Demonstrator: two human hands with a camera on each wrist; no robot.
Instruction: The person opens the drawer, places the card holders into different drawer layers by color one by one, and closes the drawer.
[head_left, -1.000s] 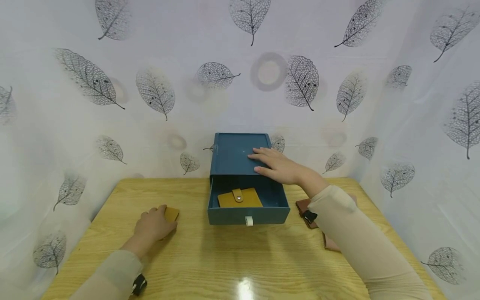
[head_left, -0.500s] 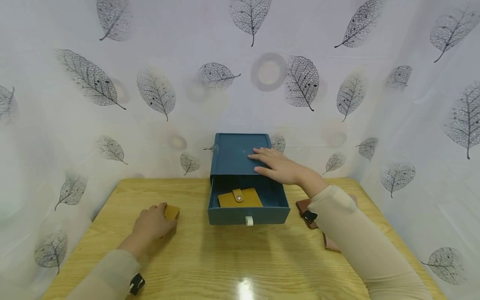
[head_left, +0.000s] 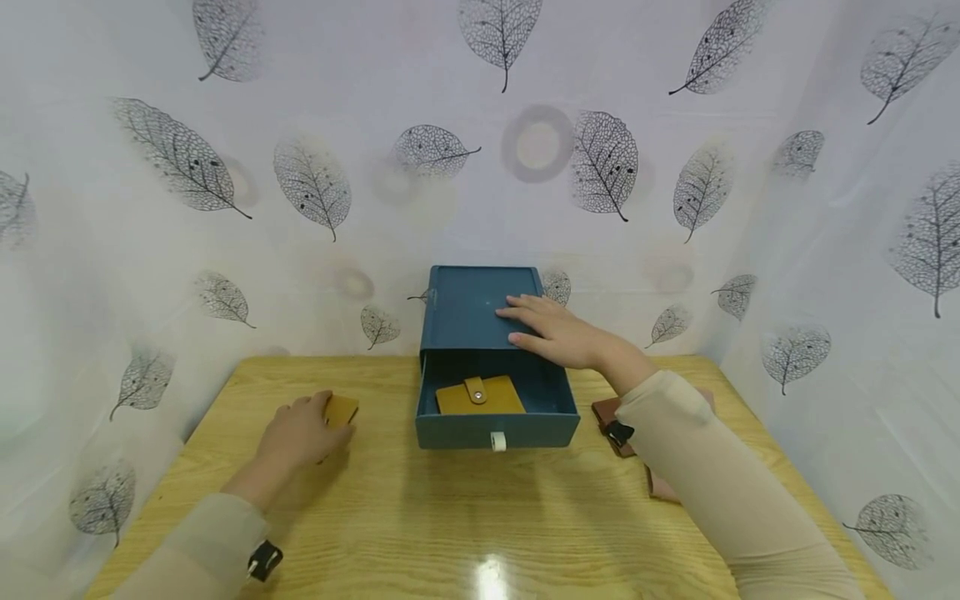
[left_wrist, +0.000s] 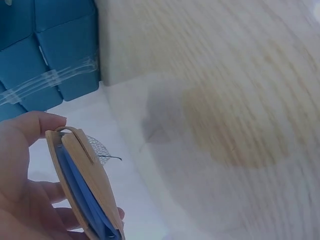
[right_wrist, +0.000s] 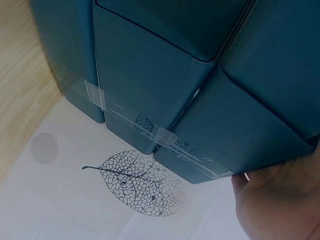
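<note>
My left hand [head_left: 300, 429] grips a small yellow wallet [head_left: 342, 410] over the left part of the table. In the left wrist view this wallet [left_wrist: 90, 180] stands on edge between thumb and fingers, its strap at the top and blue inner sleeves showing. The right hand [head_left: 555, 332] lies with fingers extended on top of a blue drawer box [head_left: 465, 292]. Below it, the drawer [head_left: 457, 433] is pulled out towards me, showing a white pull tab. Inside lies another yellow wallet [head_left: 498, 396] with a snap strap.
A brown wallet [head_left: 607, 410] and a pink one [head_left: 663, 488] lie on the wooden table [head_left: 405, 533] at right, partly hidden by my right sleeve. Behind the table hangs a white curtain [head_left: 480, 225] with leaf prints. Clear tape crosses the side-by-side blue boxes in the right wrist view.
My left hand has shifted slightly left and away from me with the yellow wallet in its grip. The right hand and the drawer have stayed in place.
</note>
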